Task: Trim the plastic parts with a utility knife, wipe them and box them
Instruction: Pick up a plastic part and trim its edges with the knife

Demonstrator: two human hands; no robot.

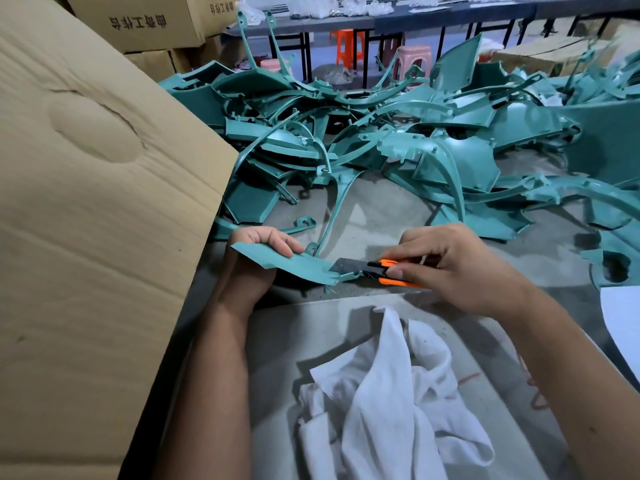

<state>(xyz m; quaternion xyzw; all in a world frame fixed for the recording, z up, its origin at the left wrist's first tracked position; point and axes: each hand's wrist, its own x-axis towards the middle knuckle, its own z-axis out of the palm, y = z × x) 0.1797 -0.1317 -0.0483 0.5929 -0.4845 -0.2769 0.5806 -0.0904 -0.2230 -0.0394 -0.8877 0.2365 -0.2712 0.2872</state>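
Note:
My left hand (pixel 258 254) grips a flat teal plastic part (pixel 301 266) by its left end, fingers curled over the top edge. My right hand (pixel 457 268) holds an orange utility knife (pixel 388 273). Its grey blade (pixel 348 266) lies against the right edge of the part. A crumpled white cloth (pixel 391 396) lies on the grey table (pixel 277 341) in front of me. A large cardboard box flap (pixel 90 202) rises at my left.
A big heap of teal plastic parts (pixel 381 133) covers the table beyond my hands and runs off to the right. Stacked cardboard boxes (pixel 145 22) stand at the back left. Orange and pink stools (pixel 346 46) sit under far tables. A white sheet (pixel 623 327) lies at the right edge.

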